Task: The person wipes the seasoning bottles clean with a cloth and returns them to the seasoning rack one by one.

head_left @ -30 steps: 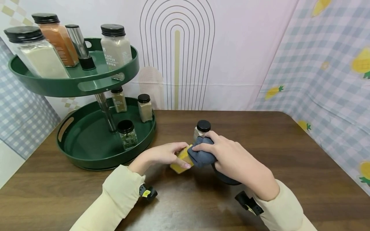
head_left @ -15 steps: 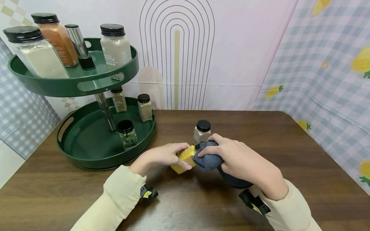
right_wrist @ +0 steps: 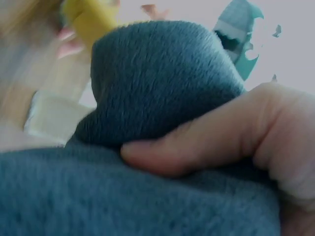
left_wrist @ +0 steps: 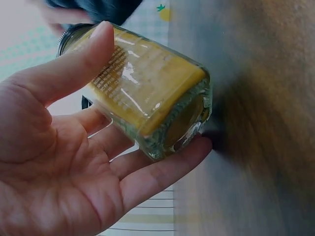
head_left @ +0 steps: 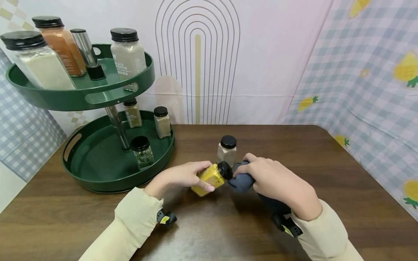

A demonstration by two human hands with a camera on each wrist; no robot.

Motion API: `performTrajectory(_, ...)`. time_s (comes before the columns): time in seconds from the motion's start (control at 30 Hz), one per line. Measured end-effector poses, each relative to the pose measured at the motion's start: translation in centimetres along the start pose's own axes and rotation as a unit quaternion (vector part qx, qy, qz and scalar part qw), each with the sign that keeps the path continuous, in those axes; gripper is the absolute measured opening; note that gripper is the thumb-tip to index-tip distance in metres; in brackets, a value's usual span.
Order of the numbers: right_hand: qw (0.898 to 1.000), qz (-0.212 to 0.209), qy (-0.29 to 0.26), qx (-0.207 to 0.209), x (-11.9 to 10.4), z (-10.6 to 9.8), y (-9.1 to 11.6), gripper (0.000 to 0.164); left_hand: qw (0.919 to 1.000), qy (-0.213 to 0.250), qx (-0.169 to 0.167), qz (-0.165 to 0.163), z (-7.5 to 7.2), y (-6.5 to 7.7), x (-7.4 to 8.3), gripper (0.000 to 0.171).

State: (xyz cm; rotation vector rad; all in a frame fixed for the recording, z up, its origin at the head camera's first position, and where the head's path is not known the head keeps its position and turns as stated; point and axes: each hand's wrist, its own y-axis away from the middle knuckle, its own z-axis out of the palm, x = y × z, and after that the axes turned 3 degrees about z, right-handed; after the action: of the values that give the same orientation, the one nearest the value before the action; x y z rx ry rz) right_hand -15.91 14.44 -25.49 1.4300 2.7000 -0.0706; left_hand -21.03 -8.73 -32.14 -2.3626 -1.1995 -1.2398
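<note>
My left hand [head_left: 184, 176] grips a square glass spice jar [head_left: 210, 177] filled with yellow powder, tilted so its black lid [head_left: 225, 170] points up to the right. In the left wrist view the thumb lies along the side of the yellow spice jar [left_wrist: 147, 73], the fingers beneath it. My right hand [head_left: 275, 177] holds a bunched dark blue-grey cloth [head_left: 241, 181] just right of the lid; part of it hangs under the palm. The right wrist view shows the thumb pressing into the cloth [right_wrist: 157, 73]. Behind both hands a jar of pale powder [head_left: 226, 152] stands upright on the table.
A two-tier green tray stand [head_left: 117, 186] occupies the left of the wooden table [head_left: 228, 228]. Large black-lidded jars, such as the black pepper jar [head_left: 128, 58], stand on its upper tier. Small jars, including one with green flakes [head_left: 142, 154], are on the lower tier.
My right hand has drawn the cloth right and slightly down, off the yellow spice jar, so its black lid now shows. The left hand has stayed nearly still, holding the jar.
</note>
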Motion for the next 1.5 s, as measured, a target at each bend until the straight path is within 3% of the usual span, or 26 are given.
performTrajectory(0.13, 0.999, 0.041, 0.015, 0.002, 0.7, -0.2, -0.2, 0.043, 0.9996, -0.027, 0.002, 0.004, 0.1, 0.0, 0.1, 0.042)
performTrajectory(0.23, 0.998, 0.048, 0.020, 0.040, 0.9, -0.7, 0.0, 0.045, 0.9987, -0.051, 0.005, 0.004, 0.2, 0.0, 0.4, 0.042)
performTrajectory(0.37, 0.994, 0.019, 0.008, 0.111, 0.6, -1.0, 0.0, 0.055, 0.9982, -0.060, 0.008, -0.001, 0.2, 0.0, 0.6, 0.043)
performTrajectory(0.47, 0.991, -0.024, -0.011, 0.130, 0.1, -0.6, -0.4, 0.060, 0.9979, -0.062, 0.015, -0.003, 0.3, -0.2, 0.6, 0.044)
performTrajectory(0.63, 0.992, -0.052, -0.005, 0.111, -0.6, 0.7, -1.1, 0.058, 0.9961, -0.083, 0.028, 0.009, 0.7, -0.6, 0.4, 0.046)
performTrajectory(0.8, 0.995, -0.010, -0.008, 0.099, 0.0, 1.4, -1.4, 0.056, 0.9947, -0.097, 0.024, 0.023, 0.9, -0.6, 0.5, 0.044)
performTrajectory(1.07, 0.998, 0.029, -0.037, 0.038, 0.9, 1.0, -1.2, 0.049, 0.9927, -0.113, 0.013, 0.040, 1.0, -0.6, 0.6, 0.044)
performTrajectory(1.33, 0.995, 0.080, -0.012, -0.059, 1.4, 1.1, -1.2, 0.042, 0.9940, -0.098, 0.008, 0.048, 0.8, -0.4, 0.2, 0.043)
performTrajectory(1.43, 0.991, 0.089, -0.006, -0.097, 1.6, 1.2, -1.2, 0.041, 0.9965, -0.066, 0.011, 0.051, 0.6, -0.3, -0.2, 0.044)
performTrajectory(1.5, 0.992, 0.092, 0.001, -0.090, 1.8, 1.1, -1.1, 0.042, 0.9979, -0.036, 0.011, 0.052, 0.4, -0.2, -0.5, 0.045)
